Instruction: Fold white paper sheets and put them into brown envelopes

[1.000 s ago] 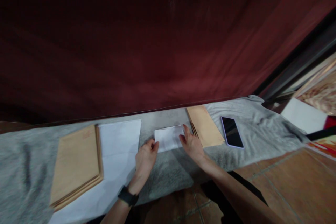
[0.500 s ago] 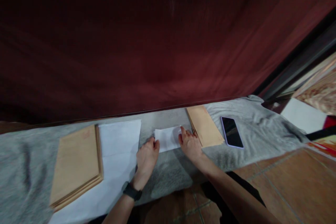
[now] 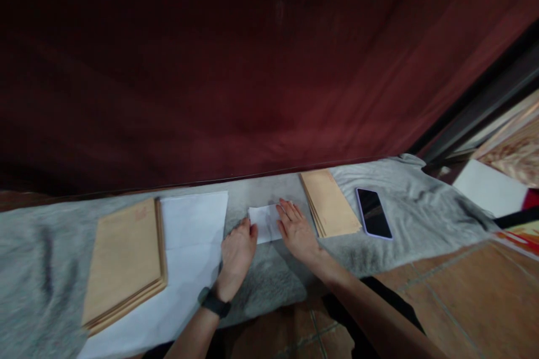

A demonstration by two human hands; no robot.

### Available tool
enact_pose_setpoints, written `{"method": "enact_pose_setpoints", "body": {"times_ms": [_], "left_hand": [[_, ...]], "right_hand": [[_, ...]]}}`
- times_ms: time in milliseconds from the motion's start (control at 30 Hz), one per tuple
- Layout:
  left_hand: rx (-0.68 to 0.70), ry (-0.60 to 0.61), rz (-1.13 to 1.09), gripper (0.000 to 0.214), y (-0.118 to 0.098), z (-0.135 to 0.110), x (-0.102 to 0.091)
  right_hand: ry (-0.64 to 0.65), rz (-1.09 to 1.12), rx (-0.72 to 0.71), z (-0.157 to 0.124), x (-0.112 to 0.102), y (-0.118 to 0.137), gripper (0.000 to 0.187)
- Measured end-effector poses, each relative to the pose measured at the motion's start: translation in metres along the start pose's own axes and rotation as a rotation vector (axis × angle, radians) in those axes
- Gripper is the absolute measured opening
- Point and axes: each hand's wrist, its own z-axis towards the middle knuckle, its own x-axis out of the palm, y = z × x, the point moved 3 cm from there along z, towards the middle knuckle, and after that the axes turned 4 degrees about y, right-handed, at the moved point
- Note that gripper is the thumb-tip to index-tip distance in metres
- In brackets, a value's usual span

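A small folded sheet of white paper (image 3: 264, 223) lies on the grey cloth between my hands. My left hand (image 3: 238, 249), with a dark watch at the wrist, is at the paper's left end; its fingers are curled and the thumb is against the edge. My right hand (image 3: 297, 233) lies palm down over the right end, fingers stretched out and covering that part. Just right of it is a stack of brown envelopes (image 3: 330, 203). Left of my left hand are large white sheets (image 3: 193, 224), partly covered by another brown envelope stack (image 3: 124, 261).
A phone (image 3: 373, 213) with a lilac edge lies right of the smaller stack. The grey cloth (image 3: 425, 207) covers a narrow surface, with a dark red upright surface (image 3: 269, 95) behind it. Tiled floor (image 3: 471, 303) shows at lower right.
My right hand has shifted slightly left, from the right end of the folded paper to lying flatter across it. My left hand stays at the left end.
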Motion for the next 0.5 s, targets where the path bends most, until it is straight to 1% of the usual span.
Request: {"method": "enact_pose_setpoints", "body": {"times_ms": [167,367,500], "left_hand": [[0.011,-0.005,-0.009,0.032,0.001,0.001,0.003],[0.004,-0.013,-0.026,0.033,0.002,0.002,0.004],[-0.016,-0.020,-0.030,0.034,0.002,0.002,0.004]], "right_hand": [[0.050,0.006,-0.031,-0.005,0.008,0.009,0.048],[0.035,-0.061,0.001,-0.012,0.018,0.009,0.049],[0.036,-0.083,0.012,-0.013,0.020,0.008,0.051]]}}
